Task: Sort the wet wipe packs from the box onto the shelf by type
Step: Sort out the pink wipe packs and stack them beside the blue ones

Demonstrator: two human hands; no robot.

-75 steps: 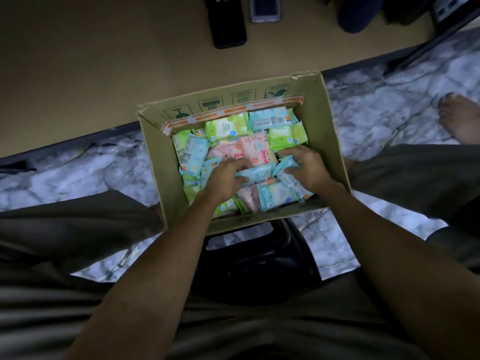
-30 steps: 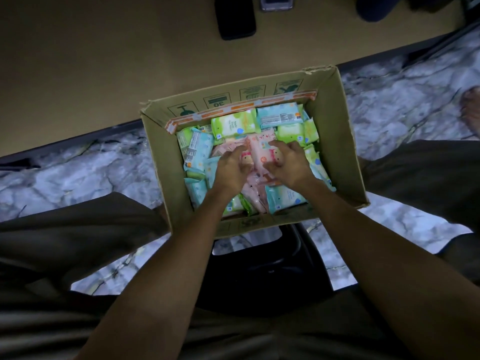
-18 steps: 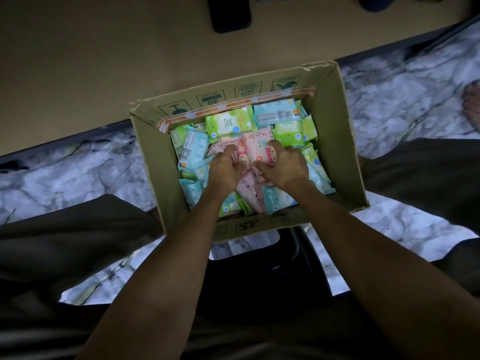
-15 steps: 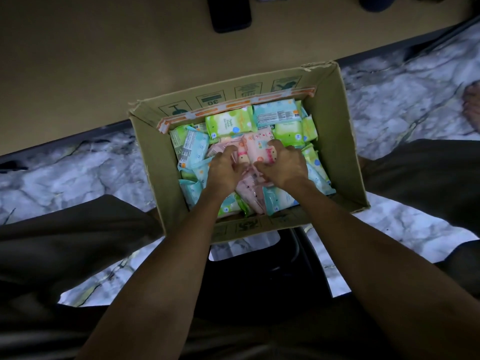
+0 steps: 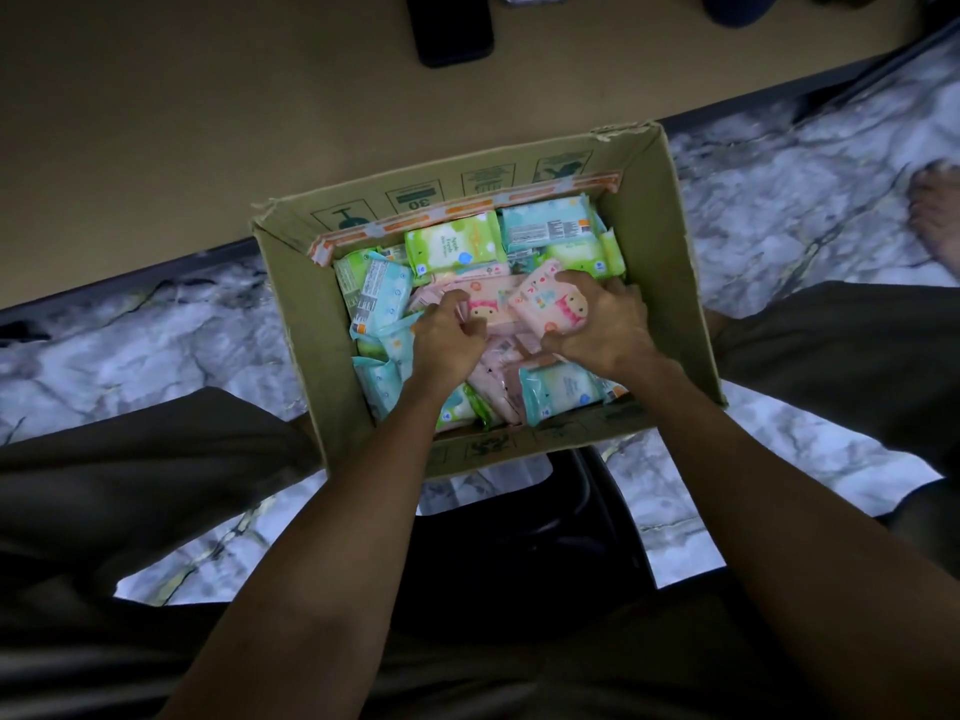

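1. The cardboard box (image 5: pixel 670 283) sat on the marble floor (image 5: pixel 156 345) between the person's knees, its far wall close against the dark edge of the tan shelf surface (image 5: pixel 208 122).
2. Wet wipe packs filled the box nearly wall to wall: green packs (image 5: pixel 449 242) and blue packs (image 5: pixel 545 223) along the far side, more blue ones (image 5: pixel 379 296) down the left wall, pink ones in the middle.
3. The left hand (image 5: pixel 449 337) had its fingers curled round the near edge of a pink pack (image 5: pixel 488 306).
4. The right hand (image 5: pixel 605 324) clasped a second pink pack (image 5: pixel 550 304) just beside the first, thumb under its near edge and fingers over its right end; the two packs touched.
5. Little free room showed inside the box, only a narrow strip along the right wall.
6. A black phone (image 5: pixel 452 28) lay on the shelf surface, well apart from the box rim.
7. A bare foot (image 5: pixel 937 215) rested on the floor to the right.
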